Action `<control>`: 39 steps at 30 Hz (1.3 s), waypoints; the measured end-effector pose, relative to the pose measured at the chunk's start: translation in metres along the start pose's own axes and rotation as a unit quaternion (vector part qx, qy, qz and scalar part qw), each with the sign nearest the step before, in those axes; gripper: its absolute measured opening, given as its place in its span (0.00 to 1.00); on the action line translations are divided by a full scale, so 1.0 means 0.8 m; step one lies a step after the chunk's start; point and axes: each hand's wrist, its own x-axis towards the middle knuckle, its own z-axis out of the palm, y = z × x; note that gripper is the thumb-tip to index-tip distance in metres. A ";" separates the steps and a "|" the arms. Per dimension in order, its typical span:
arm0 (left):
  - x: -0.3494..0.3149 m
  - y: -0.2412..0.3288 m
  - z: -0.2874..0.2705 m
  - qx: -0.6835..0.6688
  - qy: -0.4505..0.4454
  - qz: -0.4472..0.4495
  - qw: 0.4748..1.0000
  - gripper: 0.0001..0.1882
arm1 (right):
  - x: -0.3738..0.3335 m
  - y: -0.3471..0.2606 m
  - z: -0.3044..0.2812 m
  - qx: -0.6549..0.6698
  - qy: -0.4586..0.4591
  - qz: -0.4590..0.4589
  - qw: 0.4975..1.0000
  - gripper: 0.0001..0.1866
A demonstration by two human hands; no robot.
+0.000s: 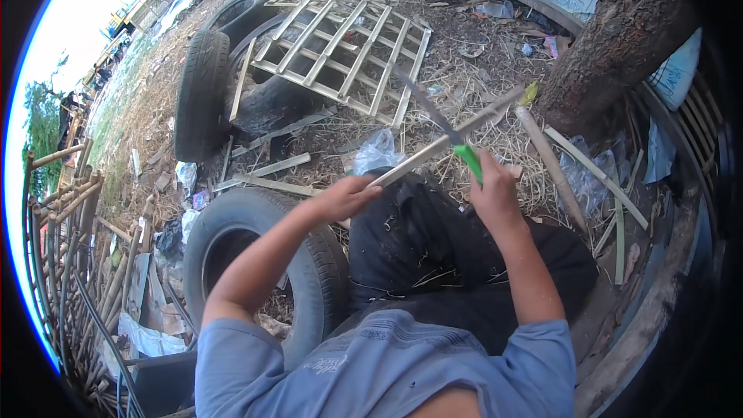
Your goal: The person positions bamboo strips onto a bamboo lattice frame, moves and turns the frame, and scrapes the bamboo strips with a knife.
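Observation:
My left hand [346, 198] is closed round the near end of a split bamboo strip [422, 157], which slants up and away to the right over my lap. My right hand [495, 192] grips the green handle [468, 162] of a knife. Its long dark blade [424, 101] points up and to the left and crosses the strip just beyond the handle. Whether the edge bites into the bamboo, I cannot tell. Thin shavings lie on my dark trousers [418, 240].
A bamboo lattice panel [346, 93] rests over old tyres [203, 97] ahead. Another tyre [205, 224] lies by my left leg. At right stand a tree trunk [611, 46] and a round stick [551, 166]. Bamboo poles [58, 224] are stacked at far left; straw and plastic litter the ground.

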 end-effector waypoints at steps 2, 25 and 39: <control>-0.006 -0.015 0.024 -0.144 -0.046 -0.090 0.984 0.17 | -0.018 -0.007 0.020 0.040 -0.010 0.019 0.999 0.09; 0.027 -0.078 0.094 -0.436 -0.013 -0.213 0.874 0.23 | 0.002 0.104 0.166 -0.023 -0.173 -0.129 0.976 0.21; 0.021 -0.077 0.091 -0.385 -0.024 -0.218 0.897 0.24 | 0.052 0.212 0.091 -0.232 -0.080 0.023 0.969 0.21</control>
